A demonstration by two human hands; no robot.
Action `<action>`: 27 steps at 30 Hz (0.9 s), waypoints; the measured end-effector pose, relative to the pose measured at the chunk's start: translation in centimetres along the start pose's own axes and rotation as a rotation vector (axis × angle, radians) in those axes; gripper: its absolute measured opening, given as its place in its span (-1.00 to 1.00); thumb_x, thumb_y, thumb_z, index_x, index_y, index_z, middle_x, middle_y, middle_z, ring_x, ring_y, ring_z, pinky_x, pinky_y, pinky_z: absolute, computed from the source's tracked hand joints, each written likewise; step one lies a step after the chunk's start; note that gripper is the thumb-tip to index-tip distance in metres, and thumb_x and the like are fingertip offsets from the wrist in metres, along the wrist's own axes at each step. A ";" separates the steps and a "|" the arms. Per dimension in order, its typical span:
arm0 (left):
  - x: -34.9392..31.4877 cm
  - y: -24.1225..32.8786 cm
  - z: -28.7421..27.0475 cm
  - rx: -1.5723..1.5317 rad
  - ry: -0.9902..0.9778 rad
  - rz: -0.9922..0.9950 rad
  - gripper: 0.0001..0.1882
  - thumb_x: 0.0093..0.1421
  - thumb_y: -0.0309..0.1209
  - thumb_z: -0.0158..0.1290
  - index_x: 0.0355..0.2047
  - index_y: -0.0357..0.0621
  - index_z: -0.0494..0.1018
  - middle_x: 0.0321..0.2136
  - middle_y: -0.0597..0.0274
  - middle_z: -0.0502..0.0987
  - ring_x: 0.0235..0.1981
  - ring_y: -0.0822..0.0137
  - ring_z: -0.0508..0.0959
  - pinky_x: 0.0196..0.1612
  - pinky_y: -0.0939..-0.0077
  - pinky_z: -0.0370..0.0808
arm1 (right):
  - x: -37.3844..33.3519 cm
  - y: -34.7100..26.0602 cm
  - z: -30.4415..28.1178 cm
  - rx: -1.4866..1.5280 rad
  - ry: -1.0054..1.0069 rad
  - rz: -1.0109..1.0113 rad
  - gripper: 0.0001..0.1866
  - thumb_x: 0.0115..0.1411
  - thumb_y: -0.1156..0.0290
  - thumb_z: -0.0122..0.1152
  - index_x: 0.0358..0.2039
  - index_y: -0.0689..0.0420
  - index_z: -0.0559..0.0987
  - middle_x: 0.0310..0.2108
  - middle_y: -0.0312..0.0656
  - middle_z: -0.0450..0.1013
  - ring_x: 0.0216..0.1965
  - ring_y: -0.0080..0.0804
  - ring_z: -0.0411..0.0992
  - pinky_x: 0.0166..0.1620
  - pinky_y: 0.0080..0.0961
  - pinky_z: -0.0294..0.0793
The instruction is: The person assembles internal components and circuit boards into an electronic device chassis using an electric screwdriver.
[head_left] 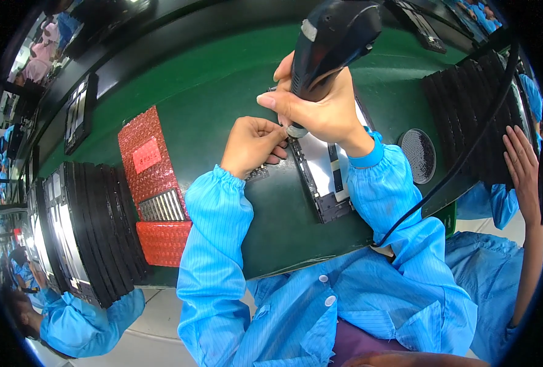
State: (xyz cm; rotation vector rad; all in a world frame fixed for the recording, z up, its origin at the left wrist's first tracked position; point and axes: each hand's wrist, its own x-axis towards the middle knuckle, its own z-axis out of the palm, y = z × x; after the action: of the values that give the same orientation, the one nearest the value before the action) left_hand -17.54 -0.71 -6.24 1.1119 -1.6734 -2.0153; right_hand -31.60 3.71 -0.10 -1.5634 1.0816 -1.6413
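The flat panel unit (311, 154) is lying on the green tabletop (274, 238) in front of the wearer, slightly right of ctr, partly hidden under the R hand and forearm. The black handheld tool (340, 33), prob. a power driver, is meeting its L edge, nose down.

For a good job, steadiness is prob. mattering most: tool axis staying sq. to the edge, pressure light, bare white area not getting leaned on, L fingertips staying clear of anything turning. Sleeve and cord are also needing watching, approx. same reason: no dragging over the unit.

Looks-wise, the unit is showing a smooth white back, a dark strip running along its L side, a black band crossing the white, and a black block at the near corner.

R hand (332, 113) is wrapping round the tool's lower body. L hand (253, 144) is curling its fingers in beside the tip; can't tell if they're pinching a small part.

Further out, small metal pcs (258, 174) are lying by the L hand, red bubble wrap (146, 137) is lying left, a round dish (434, 158) right, and black stacks (109, 226) are standing at both sides.
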 end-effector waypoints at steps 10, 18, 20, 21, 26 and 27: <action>-0.2 0.3 0.2 0.016 -0.014 0.025 -0.84 0.14 -0.46 0.00 -0.44 -0.37 0.44 -0.53 0.18 0.48 -0.59 0.41 0.55 -0.61 0.69 0.46 | -1.2 0.0 1.9 0.085 0.182 0.055 -0.71 -0.16 0.49 0.39 -0.46 0.23 0.43 -0.63 -0.34 0.36 -0.58 -0.69 0.27 -0.51 -0.67 0.28; -1.2 1.0 0.4 0.055 -0.035 0.129 -0.80 0.22 -0.33 -0.04 -0.45 -0.19 0.33 -0.60 0.26 0.43 -0.67 0.44 0.49 -0.70 0.68 0.39 | -2.7 -6.5 -7.9 0.048 0.248 -0.114 -0.67 -0.11 0.52 0.39 -0.32 0.26 0.46 -0.67 -0.34 0.39 -0.65 -0.69 0.34 -0.58 -0.72 0.28; -1.6 1.6 0.6 0.004 -0.038 0.146 -0.82 0.23 -0.34 -0.04 -0.44 -0.19 0.32 -0.64 0.27 0.43 -0.70 0.45 0.47 -0.72 0.68 0.38 | -4.7 -8.8 -11.9 -0.177 0.313 -0.058 -0.63 -0.08 0.68 0.28 -0.24 0.27 0.38 -0.69 -0.21 0.39 -0.72 -0.55 0.36 -0.63 -0.66 0.31; -1.3 1.7 1.3 0.018 -0.063 0.147 -0.82 0.23 -0.34 -0.04 -0.44 -0.19 0.32 -0.64 0.27 0.43 -0.70 0.45 0.47 -0.72 0.68 0.38 | -6.1 -8.7 -13.6 -0.202 0.377 -0.094 -0.65 -0.08 0.66 0.27 -0.26 0.26 0.37 -0.71 -0.20 0.39 -0.76 -0.52 0.35 -0.65 -0.61 0.34; -0.3 1.3 2.0 0.279 0.078 0.045 -0.74 0.14 -0.30 0.11 -0.55 -0.23 0.40 -0.71 0.31 0.40 -0.79 0.54 0.37 -0.74 0.72 0.26 | -11.0 -6.0 -18.1 -0.103 0.513 -0.101 -0.71 -0.07 0.62 0.29 -0.34 0.25 0.39 -0.70 -0.23 0.39 -0.73 -0.54 0.37 -0.63 -0.63 0.36; 0.0 1.1 1.0 0.429 0.174 0.201 -0.71 0.11 -0.29 0.15 -0.63 -0.21 0.43 -0.73 0.32 0.40 -0.82 0.59 0.31 -0.76 0.73 0.18 | -11.2 -5.5 -18.3 -0.104 0.546 -0.094 -0.74 -0.07 0.56 0.34 -0.39 0.25 0.43 -0.70 -0.27 0.40 -0.72 -0.59 0.38 -0.62 -0.68 0.36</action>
State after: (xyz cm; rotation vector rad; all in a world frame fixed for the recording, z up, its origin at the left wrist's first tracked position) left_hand -18.55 -0.30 -5.25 1.1522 -2.0842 -1.4323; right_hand -47.93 18.62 -0.04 -1.2682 1.3996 -2.1802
